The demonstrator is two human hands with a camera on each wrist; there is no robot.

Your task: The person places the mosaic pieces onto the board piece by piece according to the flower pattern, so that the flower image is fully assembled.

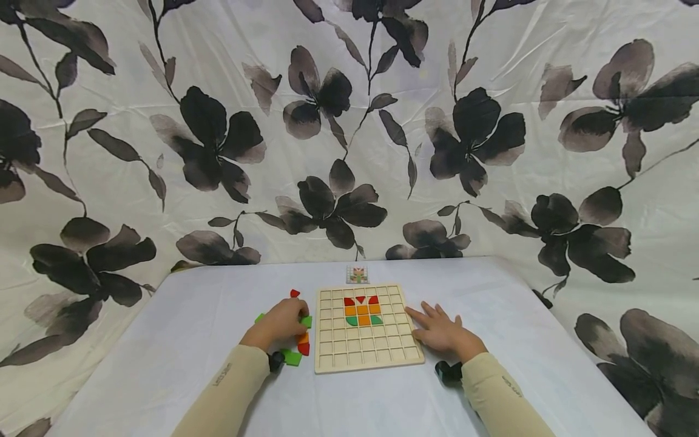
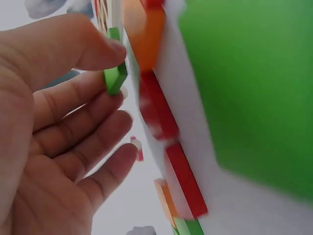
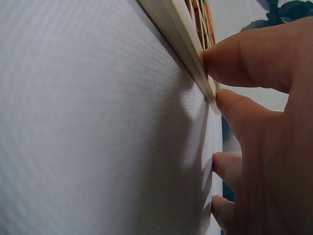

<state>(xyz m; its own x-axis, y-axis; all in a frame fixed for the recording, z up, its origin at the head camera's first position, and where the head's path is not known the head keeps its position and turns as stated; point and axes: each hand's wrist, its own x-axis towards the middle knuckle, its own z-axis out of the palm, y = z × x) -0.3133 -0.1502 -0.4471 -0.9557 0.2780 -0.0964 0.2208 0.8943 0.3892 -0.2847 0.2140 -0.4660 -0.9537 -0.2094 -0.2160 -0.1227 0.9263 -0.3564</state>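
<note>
My left hand (image 1: 280, 323) is beside the left edge of a wooden grid board (image 1: 327, 359). In the left wrist view, its thumb and fingers pinch a green tile (image 2: 115, 81) held on edge. Loose red, orange and green tiles lie around this hand, among them a green tile (image 1: 292, 357) and a red tile (image 1: 303, 349). At the board's right edge, my right hand (image 1: 442, 332) lies spread, thumb and index fingertip touching the side of the frame. Set in the board's upper middle are red tiles, orange tiles (image 1: 363, 311) and curved green tiles (image 1: 375, 320).
Behind the board lies a small pattern card (image 1: 357, 275). Another red tile (image 1: 295, 293) sits beyond my left hand. A white cloth (image 1: 180, 346) covers the table, and a flower-print curtain (image 1: 327, 152) hangs at its back and sides.
</note>
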